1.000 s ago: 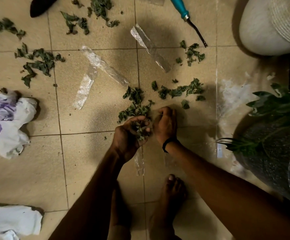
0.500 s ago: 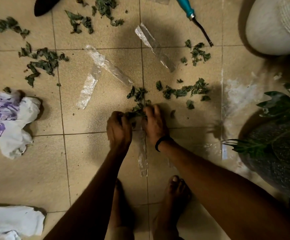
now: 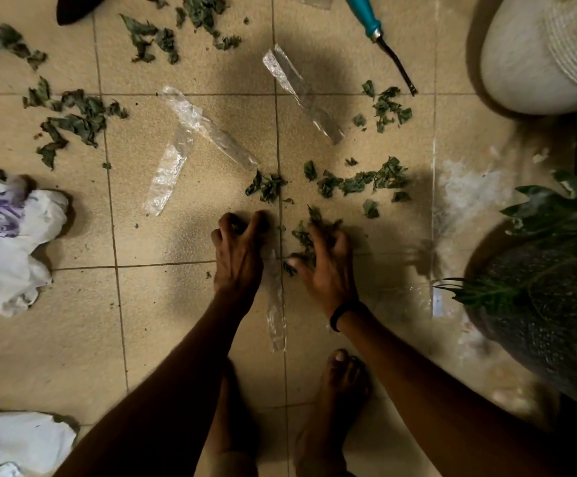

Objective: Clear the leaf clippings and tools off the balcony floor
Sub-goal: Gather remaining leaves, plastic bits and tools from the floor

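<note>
Green leaf clippings lie scattered over the beige tiled floor: a pile [image 3: 73, 122] at the left, one [image 3: 163, 39] at the top, a patch [image 3: 388, 108] near the tool and a row [image 3: 359, 182] just beyond my hands. My left hand [image 3: 237, 256] is down on the floor, its fingers curled round a few dark clippings. My right hand [image 3: 328, 266] lies with spread fingers on a small heap of clippings [image 3: 306, 235], thumb held apart. A teal-handled tool [image 3: 366, 15] with a dark metal shaft lies at the top right. A dark tool [image 3: 77, 6] shows at the top left edge.
Clear plastic strips [image 3: 208, 129] lie crossed on the tiles, another [image 3: 300, 94] lies further right and one [image 3: 275, 304] between my arms. A white and purple bag [image 3: 5, 228] sits left, a white bag [image 3: 15, 438] bottom left. A white pot [image 3: 538, 56] and a planted dark pot [image 3: 538, 304] stand right.
My left hand, earlier cupped and raised with clippings, has come down to the floor. My hands have drawn apart and the right one has spread over the heap.
</note>
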The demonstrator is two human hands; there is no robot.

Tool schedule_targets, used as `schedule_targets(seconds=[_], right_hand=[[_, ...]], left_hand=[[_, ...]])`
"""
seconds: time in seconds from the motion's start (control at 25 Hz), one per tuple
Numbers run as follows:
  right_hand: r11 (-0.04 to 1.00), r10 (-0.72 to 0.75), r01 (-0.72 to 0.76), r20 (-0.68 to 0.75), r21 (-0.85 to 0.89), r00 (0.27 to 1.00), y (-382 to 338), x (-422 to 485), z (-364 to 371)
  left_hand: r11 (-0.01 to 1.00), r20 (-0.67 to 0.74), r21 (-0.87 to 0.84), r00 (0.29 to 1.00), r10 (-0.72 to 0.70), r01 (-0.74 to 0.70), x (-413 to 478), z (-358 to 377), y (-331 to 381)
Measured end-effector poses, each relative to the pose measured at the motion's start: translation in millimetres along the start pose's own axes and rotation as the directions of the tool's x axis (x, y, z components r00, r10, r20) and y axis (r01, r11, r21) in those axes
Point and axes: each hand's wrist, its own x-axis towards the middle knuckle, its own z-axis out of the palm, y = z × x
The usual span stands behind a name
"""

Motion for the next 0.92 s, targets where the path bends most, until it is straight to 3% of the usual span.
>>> schedule_targets(seconds=[0.08, 0.16, 0.32, 0.44, 0.52, 0.6, 0.68, 0.76, 0.84, 0.92], right_hand=[[0.994, -0.052, 0.060, 0.090, -0.095, 0.995, -1.7, 1.7, 5.0], [0.977, -0.053, 0.077, 0.124, -0.198, 0.991, -6.3, 7.2, 9.0], [0.965, -0.163, 0.162, 0.015, -0.206, 0.987, -5.5, 17.7, 13.6], [0.956, -0.231, 0.223, -0.019, -0.191, 0.973, -1.5, 17.9, 13.7], [0.970, -0.215, 0.207, -0.049, -0.129, 0.975, -1.2, 17.1, 12.1], [0.985, -0.174, 0.172, -0.129, -0.030, 0.976, -2.4, 17.0, 7.1], [0.990, -0.120, 0.134, -0.216, 0.053, 0.969, -3.0, 19.7, 3.1], [0.990, -0.102, 0.126, -0.290, 0.065, 0.951, -5.1, 26.6, 2.0], [0.992, -0.105, 0.119, -0.259, 0.039, 0.960, -9.6, 36.1, 1.7], [0.996, -0.090, 0.090, -0.122, -0.005, 0.988, -14.8, 46.4, 3.1]], left_hand=[[0.998, 0.004, -0.016, 0.998, 0.055, -0.055, -0.3, -1.0, -5.4], [0.993, 0.038, -0.118, 0.999, 0.010, -0.006, 3.9, -3.8, -5.0], [0.927, -0.104, -0.348, 0.977, -0.186, 0.140, 16.5, -12.8, 4.3], [0.696, -0.041, -0.656, 0.908, -0.418, 0.291, 23.7, -20.4, 10.0], [0.644, -0.026, -0.713, 0.907, -0.420, 0.277, 26.3, -24.3, 12.0], [0.767, -0.078, -0.594, 0.932, -0.355, 0.242, 32.1, -29.4, 15.0], [0.913, -0.153, -0.393, 0.971, -0.182, 0.109, 40.2, -29.5, 16.5], [0.967, -0.113, -0.252, 0.992, -0.064, 0.033, 49.3, -25.7, 18.1], [0.986, -0.067, -0.161, 0.998, 0.021, -0.031, 55.4, -20.9, 21.7], [0.990, -0.067, 0.013, 0.988, 0.141, -0.141, 59.0, -13.0, 24.3]])
